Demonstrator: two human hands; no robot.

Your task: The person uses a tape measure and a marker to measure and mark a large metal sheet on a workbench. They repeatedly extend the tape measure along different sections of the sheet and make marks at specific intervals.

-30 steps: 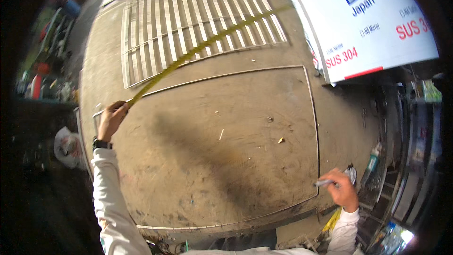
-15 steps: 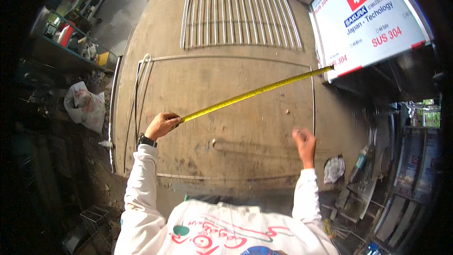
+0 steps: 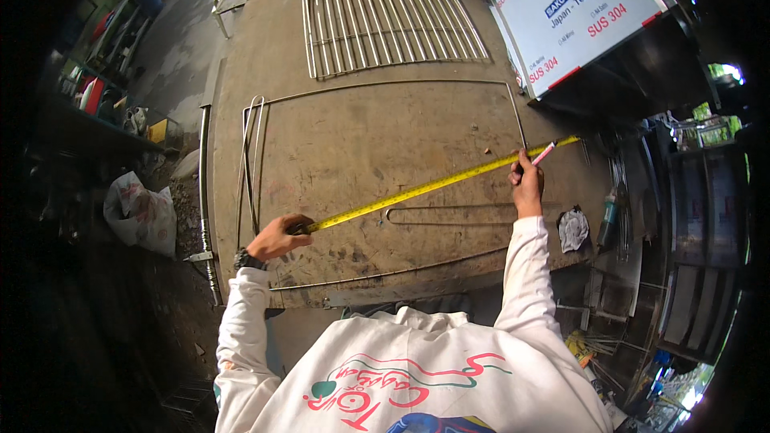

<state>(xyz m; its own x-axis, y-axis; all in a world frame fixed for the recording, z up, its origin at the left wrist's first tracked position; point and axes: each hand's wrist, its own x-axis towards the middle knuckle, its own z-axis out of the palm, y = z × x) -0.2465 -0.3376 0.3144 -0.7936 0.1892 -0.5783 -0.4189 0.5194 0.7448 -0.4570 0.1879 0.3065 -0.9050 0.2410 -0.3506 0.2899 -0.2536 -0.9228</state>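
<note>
My left hand [image 3: 282, 237] is closed around the dark case of a tape measure, mostly hidden by the fingers, at the left of the table. The yellow tape blade [image 3: 433, 184] runs out from it, slanting up to the right across the table and past the right side of a thin rod frame [image 3: 385, 82]. My right hand [image 3: 526, 184] is closed on a slim pink-and-white marker [image 3: 544, 153], its fingertips at the blade beside the frame's right rod. Whether they press on the blade I cannot tell. Below the blade lies a U-bent rod [image 3: 449, 208].
A rack of parallel metal rods [image 3: 393, 28] lies on the table's far part. Long bent rods [image 3: 260, 144] lie at the left. A film-covered steel box [image 3: 577, 20] stands at the far right. A crumpled white cloth [image 3: 573, 229] sits near the right edge, beside a green-blue tool [image 3: 608, 216].
My right hand has moved up to the tape blade, and the marker now shows in it. The blade's far end has swung down and right, away from the box. My left hand is slightly lower.
</note>
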